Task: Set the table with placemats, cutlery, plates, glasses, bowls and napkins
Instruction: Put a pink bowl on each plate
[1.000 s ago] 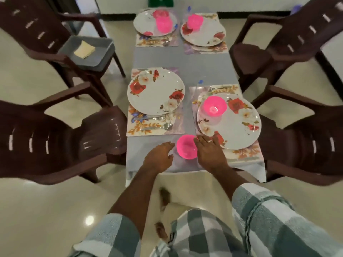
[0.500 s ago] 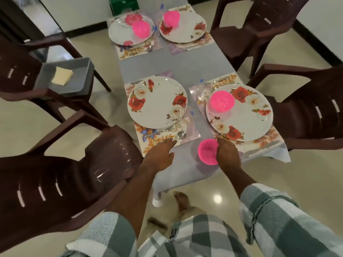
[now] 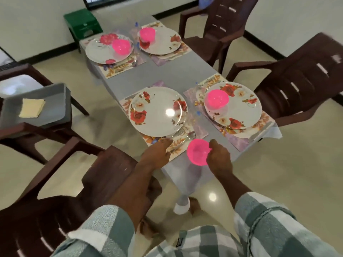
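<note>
Gripping a pink bowl [image 3: 198, 152] by its rim, the person's right hand [image 3: 220, 159] holds it over the near end of the table [image 3: 172, 75], w/ fingers curled round the bowl's right edge. The bowl is bright, translucent pink plastic, small and round, tilted toward the camera so its inside shows. It sits just right of the near-left placemat [image 3: 178, 143] and its spoon [image 3: 191, 135]; whether the base touches the table can't be told. The left hand [image 3: 157, 154] rests flat on that placemat's near edge, fingers fairly straight, holding nothing.

On that placemat lies a white floral plate [image 3: 157, 112] w/ red roses, no bowl on it. Across, at near right, a matching plate [image 3: 239, 108] carries another pink bowl [image 3: 216, 99]. At the far end, 2 more plates, far-left plate [image 3: 104, 51] and far-right plate [image 3: 163, 43], each bear a pink bowl: far-left bowl [image 3: 121, 46], far-right bowl [image 3: 147, 33]. All plates sit on leaf-print mats.

Brown plastic chairs ring the table; the one at left [image 3: 22, 130] holds a gray tray [image 3: 52, 104] w/ a folded yellow napkin [image 3: 32, 107]. A green stool [image 3: 81, 25] stands by the wall.
</note>
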Tool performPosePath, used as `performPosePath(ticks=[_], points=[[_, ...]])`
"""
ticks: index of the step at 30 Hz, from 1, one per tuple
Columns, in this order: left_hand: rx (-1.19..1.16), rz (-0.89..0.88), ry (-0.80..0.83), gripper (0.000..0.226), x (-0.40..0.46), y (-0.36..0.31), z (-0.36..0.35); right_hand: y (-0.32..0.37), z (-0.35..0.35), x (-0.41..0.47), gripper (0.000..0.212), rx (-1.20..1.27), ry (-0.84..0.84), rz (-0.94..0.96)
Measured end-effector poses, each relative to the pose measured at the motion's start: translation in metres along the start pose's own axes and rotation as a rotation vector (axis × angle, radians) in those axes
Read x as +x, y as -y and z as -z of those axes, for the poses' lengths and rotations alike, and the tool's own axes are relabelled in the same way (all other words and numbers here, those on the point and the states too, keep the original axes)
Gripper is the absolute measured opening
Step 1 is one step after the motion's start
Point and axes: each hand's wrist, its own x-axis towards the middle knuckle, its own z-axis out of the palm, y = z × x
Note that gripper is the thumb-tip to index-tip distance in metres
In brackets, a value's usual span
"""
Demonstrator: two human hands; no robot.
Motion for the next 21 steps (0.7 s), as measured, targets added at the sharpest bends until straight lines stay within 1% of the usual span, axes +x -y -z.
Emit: performPosePath(ticks=[2, 6, 9, 14, 16, 21], points=[[-0.014, -0.002, 0.012, 0.057, -0.007, 0.018, 0.008, 0.028, -0.015, -0.010, 0.028, 0.037, -0.011, -0.011], [-0.031, 0.048, -0.012, 0.051, -0.013, 0.051, 0.026, 0.083, -0.037, -0.002, 0.033, 0.091, -0.058, -0.009], [-0.017, 0.044, -0.033, 0.058, -0.010, 0.073, 0.041, 0.117, -0.050, 0.015, 0.038, 0.149, -0.054, -0.078], [0.064, 0.052, -0.071, 0.061, 0.007, 0.088, 0.070, 0.151, -0.065, 0.057, 0.030, 0.156, -0.042, -0.141], [0.069, 0.051, -0.075, 0.061, 0.017, 0.093, 0.075, 0.161, -0.069, 0.072, 0.027, 0.197, -0.050, -0.185], [0.049, 0.065, -0.033, 0.062, 0.044, 0.095, 0.072, 0.172, -0.078, 0.105, 0.027, 0.287, -0.046, -0.318]])
